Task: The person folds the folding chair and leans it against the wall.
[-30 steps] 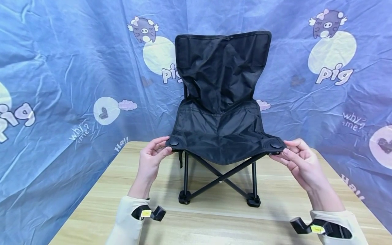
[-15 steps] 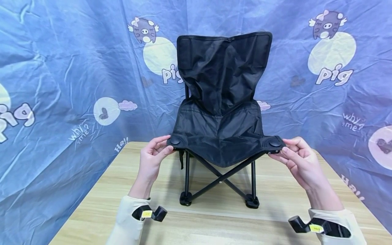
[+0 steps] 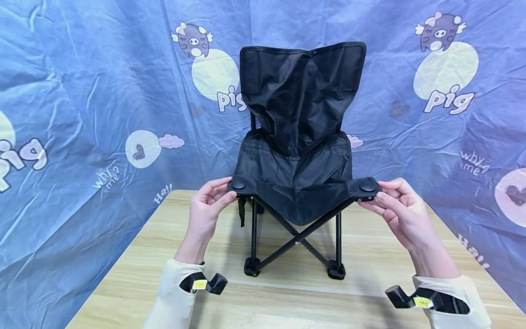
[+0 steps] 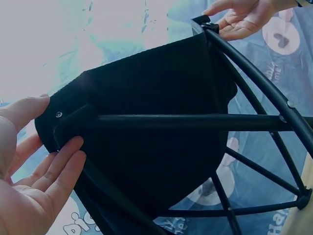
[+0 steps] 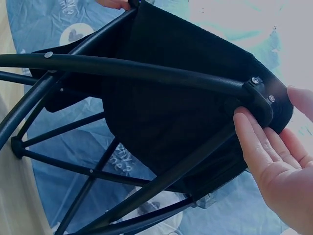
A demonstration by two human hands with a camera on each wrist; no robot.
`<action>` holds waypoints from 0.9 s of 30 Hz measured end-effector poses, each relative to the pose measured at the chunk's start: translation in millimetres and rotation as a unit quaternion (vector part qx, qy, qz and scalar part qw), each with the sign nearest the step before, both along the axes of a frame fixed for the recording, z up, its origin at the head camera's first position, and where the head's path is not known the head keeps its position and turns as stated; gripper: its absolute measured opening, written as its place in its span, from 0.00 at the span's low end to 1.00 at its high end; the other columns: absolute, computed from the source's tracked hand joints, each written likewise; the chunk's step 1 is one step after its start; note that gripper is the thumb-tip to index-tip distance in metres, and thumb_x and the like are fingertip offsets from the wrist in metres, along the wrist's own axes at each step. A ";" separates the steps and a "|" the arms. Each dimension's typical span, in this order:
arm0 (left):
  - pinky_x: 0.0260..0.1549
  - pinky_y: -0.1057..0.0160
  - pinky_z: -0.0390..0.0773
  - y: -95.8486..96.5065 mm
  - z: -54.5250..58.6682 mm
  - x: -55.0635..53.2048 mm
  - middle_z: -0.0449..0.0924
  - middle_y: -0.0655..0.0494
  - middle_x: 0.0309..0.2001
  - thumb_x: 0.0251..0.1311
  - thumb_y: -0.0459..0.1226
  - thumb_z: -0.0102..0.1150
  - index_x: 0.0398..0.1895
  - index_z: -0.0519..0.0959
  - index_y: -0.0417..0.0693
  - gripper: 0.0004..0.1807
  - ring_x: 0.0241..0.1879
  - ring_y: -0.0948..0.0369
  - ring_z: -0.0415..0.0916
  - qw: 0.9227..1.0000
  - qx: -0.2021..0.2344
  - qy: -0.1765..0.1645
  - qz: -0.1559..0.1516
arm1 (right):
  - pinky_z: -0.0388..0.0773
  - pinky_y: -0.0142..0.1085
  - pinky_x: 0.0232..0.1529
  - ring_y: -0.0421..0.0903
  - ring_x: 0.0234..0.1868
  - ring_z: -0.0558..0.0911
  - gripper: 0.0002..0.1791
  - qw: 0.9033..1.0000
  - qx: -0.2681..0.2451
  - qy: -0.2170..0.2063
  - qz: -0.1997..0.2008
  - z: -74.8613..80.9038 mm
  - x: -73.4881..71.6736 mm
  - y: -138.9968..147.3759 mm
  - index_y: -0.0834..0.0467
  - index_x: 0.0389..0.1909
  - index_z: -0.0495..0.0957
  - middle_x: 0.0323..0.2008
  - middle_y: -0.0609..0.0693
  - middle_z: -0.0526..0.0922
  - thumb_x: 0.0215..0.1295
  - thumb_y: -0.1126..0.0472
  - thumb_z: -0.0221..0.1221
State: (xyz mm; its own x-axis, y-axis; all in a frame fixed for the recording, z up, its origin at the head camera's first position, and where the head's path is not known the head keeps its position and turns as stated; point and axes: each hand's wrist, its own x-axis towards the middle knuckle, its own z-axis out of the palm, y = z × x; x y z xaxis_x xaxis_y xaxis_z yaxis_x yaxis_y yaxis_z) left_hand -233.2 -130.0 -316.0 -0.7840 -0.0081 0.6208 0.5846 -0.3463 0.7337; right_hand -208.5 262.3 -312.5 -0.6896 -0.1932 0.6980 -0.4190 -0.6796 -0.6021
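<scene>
A black folding camp chair (image 3: 293,201) stands upright and unfolded on the table, its seat sagging in the middle between raised front corners. My left hand (image 3: 204,212) pinches the left front corner, thumb at the front edge. At the right front corner, my right hand (image 3: 404,212) grips the same way, fingers partly under the seat. From below, the left wrist view shows the left hand's fingertips (image 4: 73,147) against the corner joint of the frame. In the right wrist view, fingers (image 5: 252,137) of the right hand lie under the other corner, beside two screws.
The crossed front legs (image 3: 297,243) end in black plastic feet (image 3: 336,270) on the wooden table (image 3: 135,283). A black strap (image 3: 241,214) dangles below the seat's left side. A blue printed cloth (image 3: 94,91) hangs close behind and at both sides.
Both hands have moved slightly inward and up with the seat corners. The chair has narrowed a little: its front feet stand closer together and the seat's middle sags more.
</scene>
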 end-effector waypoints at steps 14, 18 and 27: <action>0.42 0.60 0.86 10.3 8.2 -0.2 0.87 0.54 0.39 0.54 0.28 0.72 0.45 0.86 0.51 0.15 0.39 0.61 0.85 1.000 0.017 0.006 -0.010 | 0.83 0.49 0.52 0.58 0.49 0.84 0.18 1.000 -0.001 -0.003 -0.015 8.1 2.4 -7.9 0.73 0.50 0.72 0.48 0.69 0.81 0.69 0.85 0.37; 0.42 0.61 0.86 13.5 13.3 0.9 0.87 0.55 0.39 0.54 0.28 0.72 0.44 0.86 0.50 0.15 0.39 0.61 0.85 1.000 0.016 0.011 -0.010 | 0.83 0.49 0.51 0.58 0.49 0.85 0.18 1.000 -0.003 -0.001 -0.019 11.8 2.6 -10.9 0.73 0.50 0.72 0.48 0.68 0.81 0.69 0.85 0.37; 0.42 0.61 0.86 17.1 21.5 2.7 0.86 0.55 0.37 0.54 0.27 0.71 0.43 0.87 0.53 0.15 0.36 0.63 0.85 1.000 0.005 0.005 -0.010 | 0.83 0.49 0.51 0.58 0.49 0.85 0.17 1.000 -0.006 0.004 -0.020 17.9 2.9 -16.8 0.73 0.50 0.71 0.48 0.69 0.81 0.69 0.84 0.37</action>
State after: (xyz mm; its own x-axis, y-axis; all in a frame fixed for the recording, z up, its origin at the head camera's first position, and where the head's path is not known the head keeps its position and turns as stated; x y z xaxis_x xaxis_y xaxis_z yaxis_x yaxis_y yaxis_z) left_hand -230.5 -112.8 -294.4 -0.7773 0.0010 0.6291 0.5855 -0.3644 0.7241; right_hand -205.5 245.5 -294.6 -0.6914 -0.1582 0.7049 -0.4497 -0.6694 -0.5913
